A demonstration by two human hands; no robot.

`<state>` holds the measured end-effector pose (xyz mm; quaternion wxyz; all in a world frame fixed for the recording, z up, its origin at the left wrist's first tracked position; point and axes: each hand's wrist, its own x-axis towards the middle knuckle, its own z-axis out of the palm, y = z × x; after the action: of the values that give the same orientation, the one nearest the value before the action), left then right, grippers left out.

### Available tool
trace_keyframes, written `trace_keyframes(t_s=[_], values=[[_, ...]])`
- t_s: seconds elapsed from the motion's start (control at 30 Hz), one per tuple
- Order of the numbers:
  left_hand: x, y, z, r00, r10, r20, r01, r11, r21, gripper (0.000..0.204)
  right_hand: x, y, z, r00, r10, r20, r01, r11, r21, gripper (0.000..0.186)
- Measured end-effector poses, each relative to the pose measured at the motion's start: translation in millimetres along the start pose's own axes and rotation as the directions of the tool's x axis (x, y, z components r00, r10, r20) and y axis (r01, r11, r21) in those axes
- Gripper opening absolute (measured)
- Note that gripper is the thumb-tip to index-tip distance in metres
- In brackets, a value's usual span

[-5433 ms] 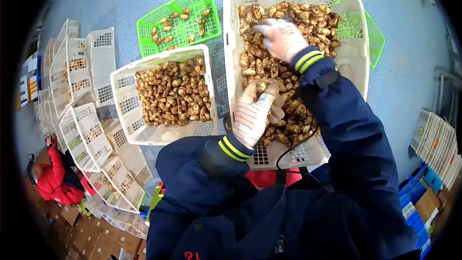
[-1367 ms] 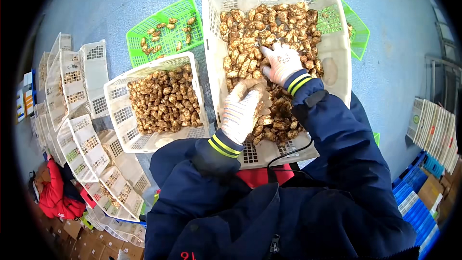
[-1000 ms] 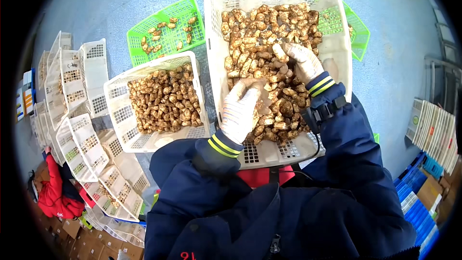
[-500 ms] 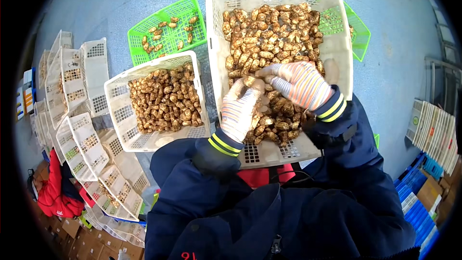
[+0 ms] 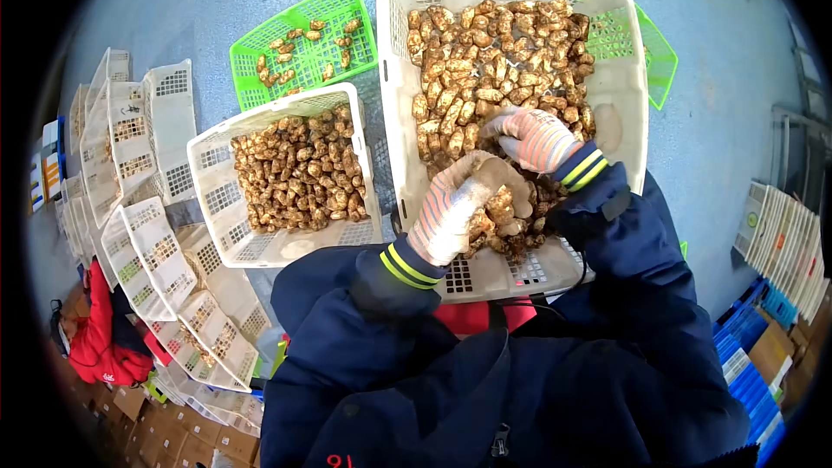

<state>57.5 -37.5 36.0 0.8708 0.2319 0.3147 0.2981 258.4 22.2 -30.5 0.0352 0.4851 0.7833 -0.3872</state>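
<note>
Red print (image 5: 340, 461) marks the navy jacket (image 5: 425, 399) (gloved hands (image 5: 446, 208) (image 5: 542, 140) over brown tubers (image 5: 490, 61)).

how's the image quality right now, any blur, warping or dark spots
Head view: black fisheye border swallows the corners; head view: the stacked white crates at left look bowed and tilted toward the rim; head view: fingertips of the left hand look soft, perhaps from motion; head view: the navy jacket goes nearly black in its folds.

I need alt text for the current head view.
Two gloved hands, left and right, are close together over brown tuber-like pieces in a large white crate; a smaller white crate and a green basket stand to its left.
</note>
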Motion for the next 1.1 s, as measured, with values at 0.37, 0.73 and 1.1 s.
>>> trace_keyframes(t_s=[0.37,0.73,1.1], values=[[1,-3,0,0.979,-0.04,-0.202,0.061,0.993,0.098,0.035,83,-4,13,0.915,0.038,-0.402,-0.178,0.931,-0.318,0.046],[-2,-15,8,0.891,-0.439,0.117,0.283,0.737,0.614,0.028,15,60,-57,0.761,0.447,-0.47,-0.364,0.894,0.261,0.028],[4,-12,15,0.877,-0.477,0.051,0.366,0.734,0.572,0.028,51,93,-48,0.661,-0.113,-0.742,-0.239,0.905,-0.351,0.05]])
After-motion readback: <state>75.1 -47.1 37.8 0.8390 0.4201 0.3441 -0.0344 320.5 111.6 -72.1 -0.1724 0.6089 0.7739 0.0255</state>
